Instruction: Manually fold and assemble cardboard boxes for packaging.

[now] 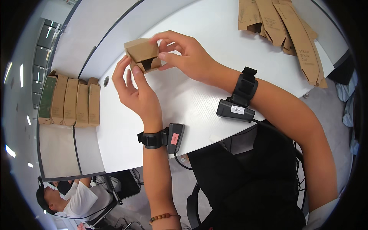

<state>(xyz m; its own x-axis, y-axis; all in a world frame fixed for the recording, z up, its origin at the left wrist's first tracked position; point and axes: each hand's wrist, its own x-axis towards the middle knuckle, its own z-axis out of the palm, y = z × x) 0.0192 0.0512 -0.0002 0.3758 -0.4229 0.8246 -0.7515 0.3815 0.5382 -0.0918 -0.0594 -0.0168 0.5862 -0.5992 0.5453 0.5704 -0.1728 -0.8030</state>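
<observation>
A small brown cardboard box [141,49] is held up above the white table, toward its far left part. Its end faces me, with flaps partly folded in and a dark gap between them. My left hand [140,97] grips the box from the lower left, thumb and fingers on its edges. My right hand [188,53] holds it from the right, with fingers at the upper corner and the thumb near the flaps. The far side of the box is hidden.
Several flattened cardboard boxes [273,19] lie overlapping at the table's far right. At the left, a row of upright brown boxes [70,100] stands beside a green box [47,97]. Cabled black devices [234,110] are strapped to my wrists. A person [82,197] sits at lower left.
</observation>
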